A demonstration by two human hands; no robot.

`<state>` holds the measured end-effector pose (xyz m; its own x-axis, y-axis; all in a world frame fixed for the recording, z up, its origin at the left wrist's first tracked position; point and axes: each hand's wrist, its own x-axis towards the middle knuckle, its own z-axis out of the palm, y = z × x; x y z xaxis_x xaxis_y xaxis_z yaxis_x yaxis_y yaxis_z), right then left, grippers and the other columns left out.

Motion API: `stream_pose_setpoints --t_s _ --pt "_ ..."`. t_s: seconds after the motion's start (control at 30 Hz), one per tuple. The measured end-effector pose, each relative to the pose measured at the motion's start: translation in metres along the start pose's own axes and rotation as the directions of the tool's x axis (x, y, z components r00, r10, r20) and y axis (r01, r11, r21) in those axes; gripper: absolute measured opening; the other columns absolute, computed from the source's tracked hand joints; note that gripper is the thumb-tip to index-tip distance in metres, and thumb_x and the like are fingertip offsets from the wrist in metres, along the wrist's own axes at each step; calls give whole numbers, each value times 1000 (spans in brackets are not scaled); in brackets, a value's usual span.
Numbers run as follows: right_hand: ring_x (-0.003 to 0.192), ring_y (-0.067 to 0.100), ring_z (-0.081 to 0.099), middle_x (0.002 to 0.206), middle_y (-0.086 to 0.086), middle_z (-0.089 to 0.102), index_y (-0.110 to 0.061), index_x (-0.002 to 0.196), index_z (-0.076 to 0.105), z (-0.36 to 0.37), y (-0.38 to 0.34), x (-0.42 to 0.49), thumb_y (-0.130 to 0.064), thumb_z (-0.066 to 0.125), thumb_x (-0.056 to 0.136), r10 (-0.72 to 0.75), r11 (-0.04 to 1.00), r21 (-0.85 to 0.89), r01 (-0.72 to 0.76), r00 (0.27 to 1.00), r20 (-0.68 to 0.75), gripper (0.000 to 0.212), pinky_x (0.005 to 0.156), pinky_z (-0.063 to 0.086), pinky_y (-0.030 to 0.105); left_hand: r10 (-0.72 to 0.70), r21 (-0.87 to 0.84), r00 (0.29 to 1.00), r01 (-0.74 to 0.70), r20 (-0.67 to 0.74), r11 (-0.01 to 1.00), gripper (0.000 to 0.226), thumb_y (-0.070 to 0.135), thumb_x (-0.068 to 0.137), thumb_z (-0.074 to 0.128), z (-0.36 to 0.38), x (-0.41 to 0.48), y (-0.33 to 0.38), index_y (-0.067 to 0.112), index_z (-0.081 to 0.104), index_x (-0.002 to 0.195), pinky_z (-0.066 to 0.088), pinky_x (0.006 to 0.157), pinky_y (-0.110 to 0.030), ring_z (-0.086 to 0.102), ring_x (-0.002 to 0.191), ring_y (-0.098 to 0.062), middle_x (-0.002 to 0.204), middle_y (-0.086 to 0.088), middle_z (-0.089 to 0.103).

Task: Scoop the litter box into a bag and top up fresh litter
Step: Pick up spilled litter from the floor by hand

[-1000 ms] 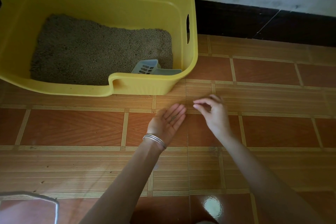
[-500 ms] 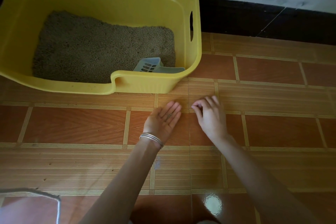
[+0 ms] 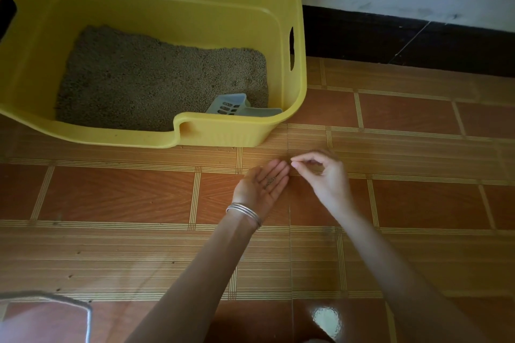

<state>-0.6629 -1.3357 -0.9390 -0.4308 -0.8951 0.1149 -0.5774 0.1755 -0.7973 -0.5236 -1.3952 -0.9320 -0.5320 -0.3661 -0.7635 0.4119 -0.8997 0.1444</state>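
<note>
Litter grains sit in our cupped left hand, a small dark cluster of spilled pellets lying on the flat, upturned palm with the fingers straight and together. Our right hand hovers just beside those fingertips with thumb and forefinger pressed together and the other fingers loosely curled; whether a grain is pinched there is too small to tell. The yellow plastic litter box with cut-out handle slots stands on the floor directly beyond both hands, its long axis running left to right, its near wall dipping to a low entry lip left of the hands. Our left hand is the nearer one to that lip, so we judge that the coming move is a short reach forward and slightly left to tip the grains over the wall. Inside, the grey-brown granular litter lies as an even bed covering the box bottom, and a pale blue slotted plastic scoop rests in the near right corner, its handle pointing right along the wall. A few stray specks dot the orange-brown tiled floor to the near left. Thin silver bangles circle our left wrist.
</note>
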Motion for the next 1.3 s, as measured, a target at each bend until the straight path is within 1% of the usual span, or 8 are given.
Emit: stream_pose_setpoints --t_s 0.2,0.33,0.53,0.67,0.87,1.0,1.17,1.3 --pt "83 3 51 74 -13 60 -14 75 68 4 -3 3 -19 77 71 47 999 2 -48 997 66 11 81 42 25 10 -1 1000 -10 -6 1000 40 21 101 30 -5 3 4 -4 61 105 45 95 -36 61 103 -28 105 -19 67" --pt "83 -7 49 76 -17 61 -14 79 72 10 -6 5 -23 74 72 -45 999 -13 47 989 139 11 85 39 31 15 4 1000 -15 -11 1000 40 21 101 30 -4 3 4 -3 62 102 49 85 -34 61 100 -27 94 -16 71" --pt "87 19 55 82 -7 59 -24 100 70 1 9 8 -43 64 73 21 999 -48 -14 988 155 33 81 46 32 8 -36 1000 -7 14 999 42 22 100 29 -5 6 13 -5 59 109 45 95 -37 60 107 -30 110 -21 65" --pt "80 18 55 80 -11 55 -19 92 72 -3 26 11 -26 73 72 64 989 -140 -54 995 70 21 73 50 40 31 -57 999 -30 22 998 43 22 100 28 -10 4 20 -5 59 110 44 95 -37 59 108 -30 114 -21 64" --pt "80 20 57 81 -2 62 -19 83 73 7 37 13 -29 75 70 46 975 -219 -34 998 49 16 71 49 42 47 -77 999 -45 22 996 43 22 100 26 -18 0 26 -5 59 111 44 95 -38 59 109 -29 115 -20 63" --pt "79 19 56 77 -2 62 -18 79 73 14 34 13 -38 67 74 -19 970 -243 27 999 39 21 68 48 39 42 -88 999 -39 26 995 44 22 101 25 -21 1 25 -5 57 114 45 95 -38 59 110 -30 117 -21 62" --pt "73 16 49 72 -4 60 -16 77 66 18 28 5 -30 55 84 -157 890 -423 168 986 62 19 63 45 36 43 -73 999 -42 18 996 43 22 100 26 -21 2 25 -5 57 115 44 97 -37 58 111 -30 117 -21 62" --pt "77 20 52 77 -1 61 -13 79 61 21 19 4 -31 45 88 -134 877 -455 154 988 76 25 70 46 38 45 -78 999 -44 8 996 43 21 101 27 -19 0 21 -6 57 113 43 98 -38 58 111 -31 115 -22 63"
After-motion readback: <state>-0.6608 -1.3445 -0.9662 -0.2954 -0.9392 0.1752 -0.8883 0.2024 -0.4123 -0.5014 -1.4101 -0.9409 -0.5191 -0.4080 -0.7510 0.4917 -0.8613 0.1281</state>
